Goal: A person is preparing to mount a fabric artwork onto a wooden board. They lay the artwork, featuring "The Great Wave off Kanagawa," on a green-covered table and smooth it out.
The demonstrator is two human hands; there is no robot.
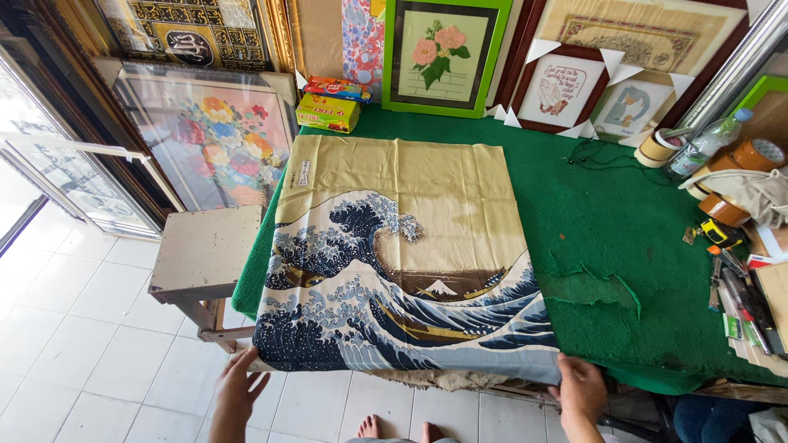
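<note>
A large cloth print (394, 262) of a blue wave on a tan ground lies spread flat over the green felt table (648, 246). Its near edge hangs at the table's front. My left hand (238, 387) sits at the cloth's near left corner with fingers spread, touching or just off the edge. My right hand (581, 388) rests on the near right corner of the cloth, fingers curled over its edge. My bare feet (398, 429) show on the tiled floor below.
A grey wooden stool (205, 254) stands left of the table. Framed pictures (435, 53) lean along the back wall, with small boxes (328, 111) at the table's back left. Tape rolls (722, 209), a plastic bottle (706, 143) and tools (739, 287) crowd the right side.
</note>
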